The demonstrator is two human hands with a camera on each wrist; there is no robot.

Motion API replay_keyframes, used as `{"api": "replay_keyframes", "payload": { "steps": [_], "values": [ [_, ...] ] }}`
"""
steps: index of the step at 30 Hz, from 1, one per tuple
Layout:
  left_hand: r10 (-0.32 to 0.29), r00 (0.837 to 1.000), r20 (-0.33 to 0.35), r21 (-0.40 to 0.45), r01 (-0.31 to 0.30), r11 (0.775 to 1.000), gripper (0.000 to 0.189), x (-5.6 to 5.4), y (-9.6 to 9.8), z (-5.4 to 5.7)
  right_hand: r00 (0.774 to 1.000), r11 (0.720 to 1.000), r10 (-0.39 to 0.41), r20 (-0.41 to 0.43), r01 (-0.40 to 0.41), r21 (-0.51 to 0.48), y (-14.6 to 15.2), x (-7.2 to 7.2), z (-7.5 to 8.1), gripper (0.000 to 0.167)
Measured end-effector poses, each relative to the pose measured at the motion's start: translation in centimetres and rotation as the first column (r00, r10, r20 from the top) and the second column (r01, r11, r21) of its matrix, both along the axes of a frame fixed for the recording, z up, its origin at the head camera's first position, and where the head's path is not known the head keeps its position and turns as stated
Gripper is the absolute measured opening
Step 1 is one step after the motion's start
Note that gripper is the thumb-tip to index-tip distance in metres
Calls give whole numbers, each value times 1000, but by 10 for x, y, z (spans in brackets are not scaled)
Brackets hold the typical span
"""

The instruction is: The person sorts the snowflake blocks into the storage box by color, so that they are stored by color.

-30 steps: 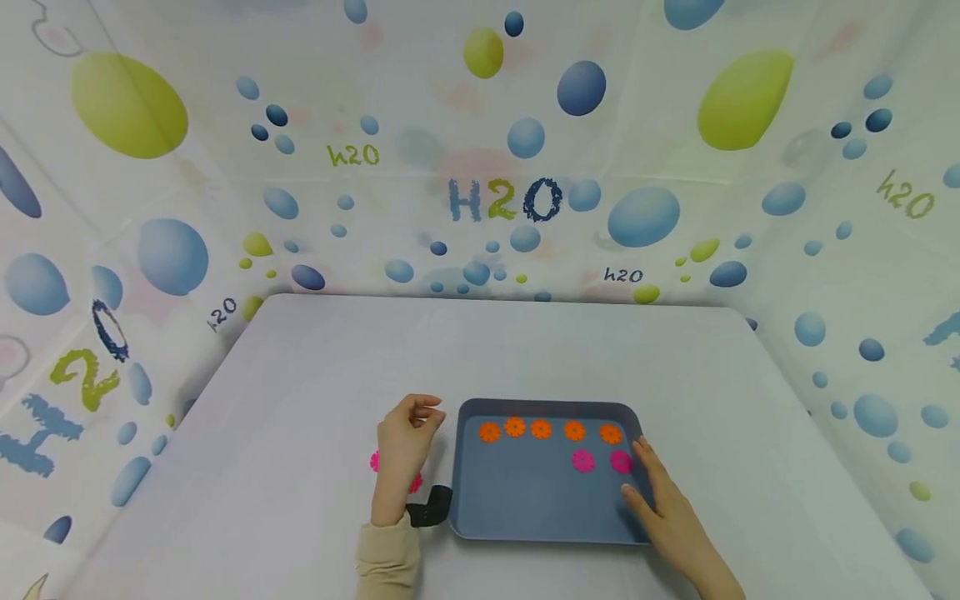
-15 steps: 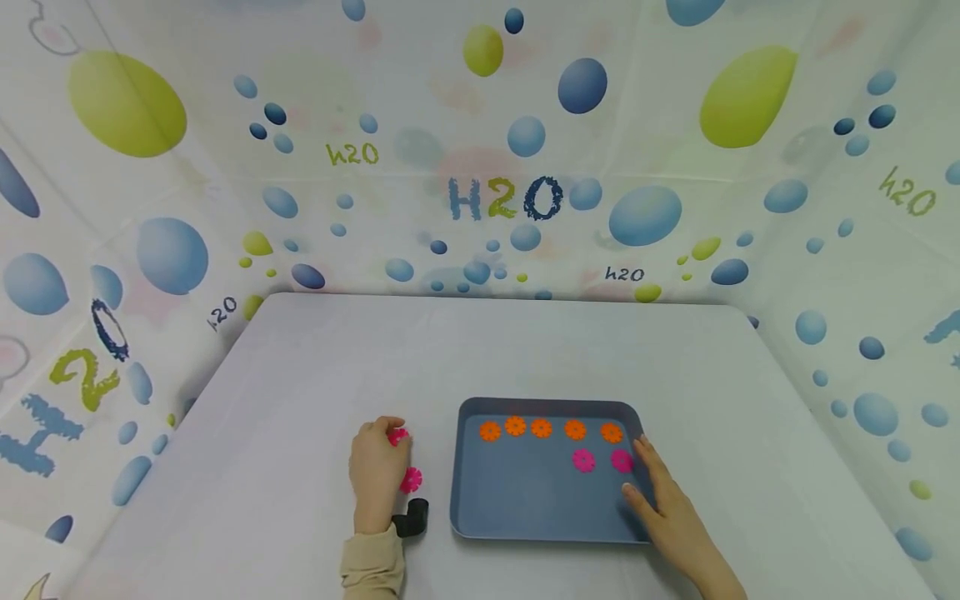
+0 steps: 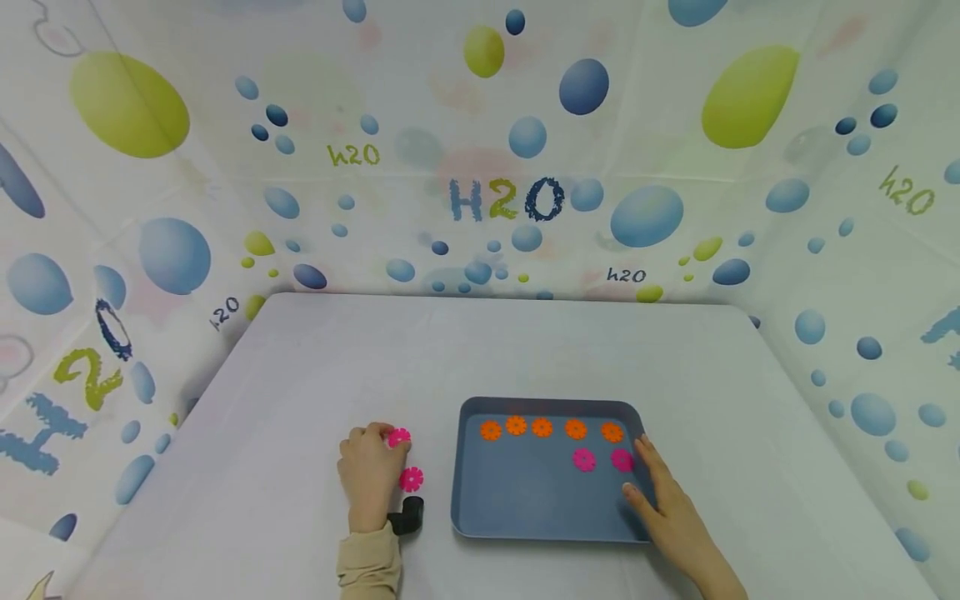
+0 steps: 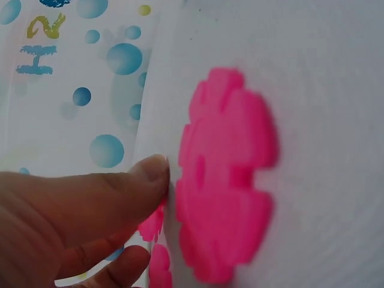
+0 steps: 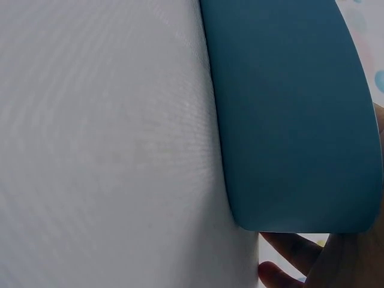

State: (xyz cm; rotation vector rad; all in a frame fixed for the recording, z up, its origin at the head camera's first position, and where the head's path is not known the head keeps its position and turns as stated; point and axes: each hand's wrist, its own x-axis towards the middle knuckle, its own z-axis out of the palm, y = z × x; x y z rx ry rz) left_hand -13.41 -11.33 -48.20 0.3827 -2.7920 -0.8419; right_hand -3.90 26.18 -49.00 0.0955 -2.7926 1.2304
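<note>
My left hand is left of the tray, its thumb and fingers curled at a pink flower-shaped piece, which they seem to pinch. In the left wrist view the thumb partly covers that piece. A second pink flower-shaped piece lies beside the wrist, large and close in the left wrist view. My right hand rests with fairly straight fingers at the right rim of the blue-grey tray; the right wrist view shows the tray's outer side.
In the tray lie a row of several orange flower-shaped pieces and two pink ones. Everything stands on a white table, with a patterned curtain around its back and sides. A black wrist-camera mount juts from the left wrist.
My left hand has moved left and down from beside the tray's left edge to the pink piece, its fingers coming round it. The right hand and the tray stay put.
</note>
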Motion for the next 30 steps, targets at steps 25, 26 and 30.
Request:
{"api": "replay_keyframes", "payload": {
  "steps": [25, 26, 30],
  "values": [
    [-104, 993, -57, 621, 117, 775, 32, -20, 23, 12, 1000, 1000, 6, 6, -6, -8, 0, -1, -1, 65],
    [-108, 992, -64, 635, 124, 762, 33, -21, 25, 13, 1000, 1000, 5, 5, -5, -7, 0, -1, -1, 65],
    [-125, 989, -76, 658, 144, 739, 34, -26, 38, 17, 1000, 1000, 4, 1, -4, -3, 0, -1, -1, 65]
  ]
}}
